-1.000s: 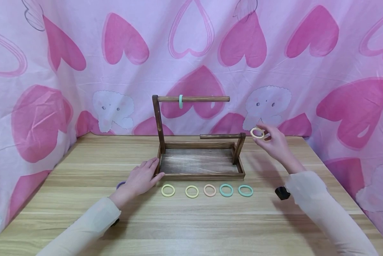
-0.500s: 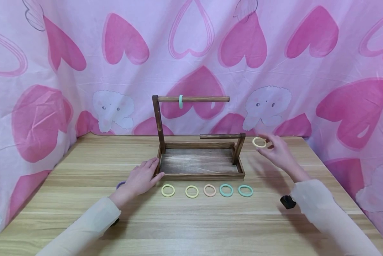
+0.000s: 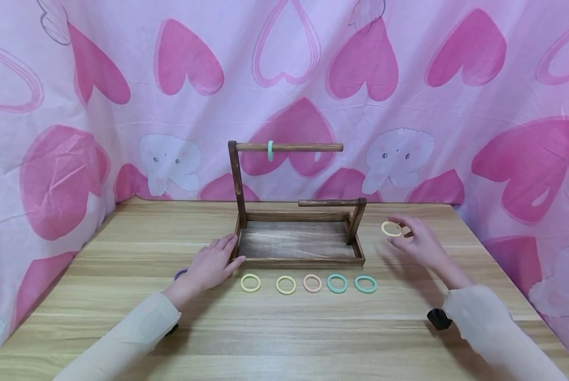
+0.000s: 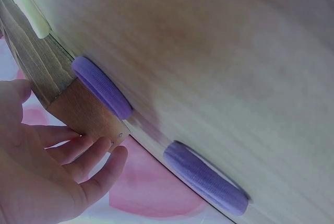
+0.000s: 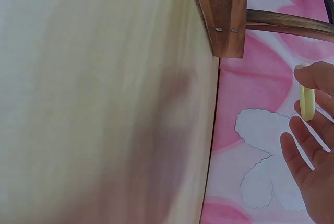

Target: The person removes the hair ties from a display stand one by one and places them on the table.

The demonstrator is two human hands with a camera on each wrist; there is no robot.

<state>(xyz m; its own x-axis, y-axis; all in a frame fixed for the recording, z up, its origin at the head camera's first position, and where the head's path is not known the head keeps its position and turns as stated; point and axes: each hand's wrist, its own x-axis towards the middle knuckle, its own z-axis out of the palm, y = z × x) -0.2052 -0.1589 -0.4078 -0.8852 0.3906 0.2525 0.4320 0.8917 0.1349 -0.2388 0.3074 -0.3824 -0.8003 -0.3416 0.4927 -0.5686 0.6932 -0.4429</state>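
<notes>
My right hand (image 3: 422,241) pinches a pale yellow hair tie (image 5: 307,104) between thumb and fingers, in the air to the right of a brown wooden stand (image 3: 303,263). On the stand's tall upper rod (image 3: 308,147) hangs one mint hair tie (image 3: 270,151); the short lower rod (image 3: 327,203) holds none. My left hand (image 3: 210,264) rests at the stand's left end, fingers extended against its side. Beside that hand two purple hair ties (image 4: 102,88) show in the left wrist view; the head view shows just a bit of purple (image 3: 180,273) behind the wrist.
Several hair ties lie in a row before the stand: two yellow ones (image 3: 242,283), a peach one (image 3: 304,283) and two mint ones (image 3: 329,283). The wooden table (image 3: 284,338) ends at a pink heart-print curtain (image 3: 284,116) behind and on both sides.
My right hand has moved down, toward me and slightly right, away from the lower rod's post, still pinching the pale yellow hair tie. My left hand has stayed at the stand.
</notes>
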